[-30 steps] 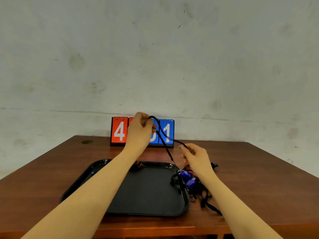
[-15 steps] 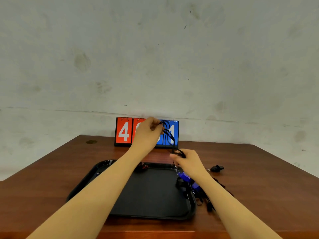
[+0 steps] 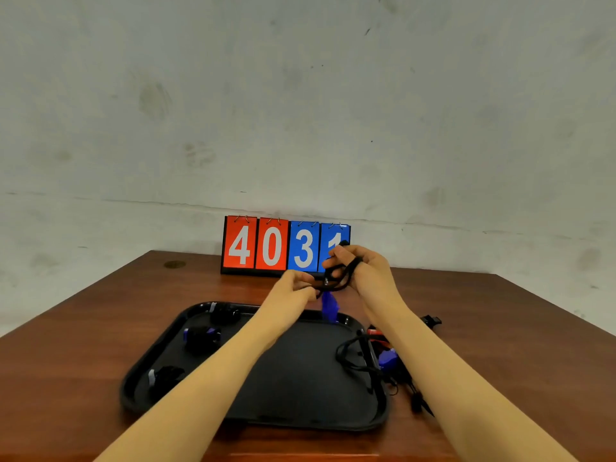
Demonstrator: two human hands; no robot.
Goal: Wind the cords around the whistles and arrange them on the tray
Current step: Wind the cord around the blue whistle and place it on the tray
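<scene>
Blue plastic whistle point(image 3: 329, 306) dangles over the black plastic tray's point(image 3: 293, 388) twelve-o'clock rim above the brown wooden desk point(image 3: 500, 328); both hands pinch its black cord point(image 3: 343, 278), left hand point(image 3: 295, 288) at nine o'clock, right hand point(image 3: 365, 273) at three. Slack loops could slip off the fingers and unravel.

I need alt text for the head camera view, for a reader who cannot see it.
Two bare hands, left hand and right hand, hold a black cord with a blue whistle hanging below, above a black tray on a brown table. Three wound whistles lie on the tray's left side; a flip scoreboard reads 4031.
</scene>
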